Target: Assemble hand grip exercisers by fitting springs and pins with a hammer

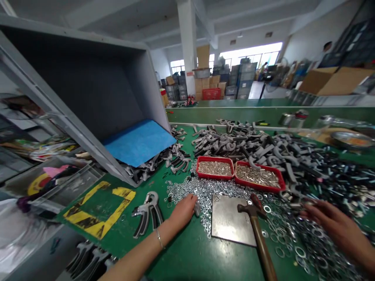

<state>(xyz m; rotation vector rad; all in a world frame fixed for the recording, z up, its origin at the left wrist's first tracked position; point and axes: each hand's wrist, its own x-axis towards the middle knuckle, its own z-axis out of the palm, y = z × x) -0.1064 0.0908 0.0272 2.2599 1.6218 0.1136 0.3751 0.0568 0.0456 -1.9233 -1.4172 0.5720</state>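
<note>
My left hand (183, 212) is closed, with a small grey metal cylinder (197, 208) showing past its curled fingers, just above the green tabletop (187, 253). On the right, my right hand (328, 216) reaches over loose metal rings (319, 234). Its fingers are bent together at a metallic piece; what lies in the pinch is blurred. Between the hands is a flat steel plate (231, 224), with a wooden-handled hammer (260, 242) resting across its right edge. Small nuts or washers (206, 191) spread behind the plate. A hand grip exerciser (149, 212) lies left of my left hand.
Two red trays (215, 177) (260, 186) hold small metal pins. Behind them are heaped grey and black grip handles (234, 140). A large grey crate (146, 86) stands tilted at left, with a blue sheet (140, 142). Yellow tape (118, 210) marks the tabletop.
</note>
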